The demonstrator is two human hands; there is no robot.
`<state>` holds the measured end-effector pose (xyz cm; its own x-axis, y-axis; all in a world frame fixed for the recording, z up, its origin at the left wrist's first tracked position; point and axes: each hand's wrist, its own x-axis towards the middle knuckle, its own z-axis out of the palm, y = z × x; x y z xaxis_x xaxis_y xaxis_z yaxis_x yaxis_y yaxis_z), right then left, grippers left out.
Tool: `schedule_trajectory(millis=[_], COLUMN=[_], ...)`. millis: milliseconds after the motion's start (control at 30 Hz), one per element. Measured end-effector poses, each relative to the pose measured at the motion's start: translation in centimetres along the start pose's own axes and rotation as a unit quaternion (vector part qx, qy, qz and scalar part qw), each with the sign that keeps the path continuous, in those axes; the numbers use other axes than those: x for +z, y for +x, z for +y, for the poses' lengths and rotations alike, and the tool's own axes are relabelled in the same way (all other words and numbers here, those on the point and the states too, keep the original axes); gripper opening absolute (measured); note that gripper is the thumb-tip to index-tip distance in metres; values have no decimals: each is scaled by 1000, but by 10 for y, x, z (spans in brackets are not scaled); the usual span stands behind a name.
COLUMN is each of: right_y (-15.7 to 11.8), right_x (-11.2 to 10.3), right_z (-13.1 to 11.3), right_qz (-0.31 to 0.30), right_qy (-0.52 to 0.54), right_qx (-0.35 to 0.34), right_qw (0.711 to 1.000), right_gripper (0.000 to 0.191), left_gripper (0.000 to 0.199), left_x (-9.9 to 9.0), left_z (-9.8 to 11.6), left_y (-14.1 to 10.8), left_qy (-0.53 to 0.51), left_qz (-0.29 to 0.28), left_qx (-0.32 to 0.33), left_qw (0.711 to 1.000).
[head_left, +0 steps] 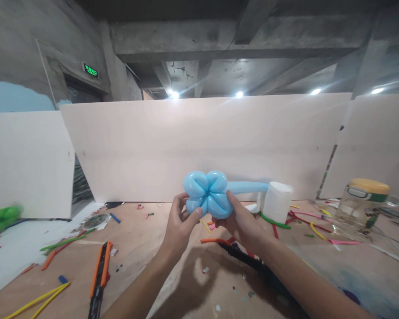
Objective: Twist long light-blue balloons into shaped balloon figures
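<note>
A light blue twisted balloon (216,182), shaped like a flower with several rounded petals, is held up above the table between my two hands. My left hand (179,223) grips its lower left petal, with the thumb on the near side. My right hand (242,217) holds the lower right petal, its thumb pressed on the edge. From behind the petals, a straight, thinner length of the same balloon (248,187) stretches to the right, toward a white roll-like cylinder (278,201). Some fingertips are hidden behind the balloon.
On the table (136,270) lie an orange and black tool (99,277), yellow strips (41,299), a green strip (66,242) and other scraps. Beneath my right forearm is a long black object (244,256). A yellow-lidded clear container (361,210) stands right; white panels (199,141) rise behind.
</note>
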<state>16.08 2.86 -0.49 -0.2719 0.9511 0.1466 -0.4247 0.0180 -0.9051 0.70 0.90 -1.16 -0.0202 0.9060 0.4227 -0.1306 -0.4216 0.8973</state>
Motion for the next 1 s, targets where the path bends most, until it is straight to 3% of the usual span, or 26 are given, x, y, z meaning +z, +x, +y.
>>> schedule_trajectory(millis=[1000], right_y=[-1], right_x=[1], right_z=[-1], right_qz=[-4], right_qy=[3], right_qx=[2], right_qw=[1000], right_gripper=[44], left_gripper=[33], left_x=[-2], left_z=[-1], left_y=[0], left_qy=[3], left_qz=[-4], left_qx=[5], left_qw=[1000])
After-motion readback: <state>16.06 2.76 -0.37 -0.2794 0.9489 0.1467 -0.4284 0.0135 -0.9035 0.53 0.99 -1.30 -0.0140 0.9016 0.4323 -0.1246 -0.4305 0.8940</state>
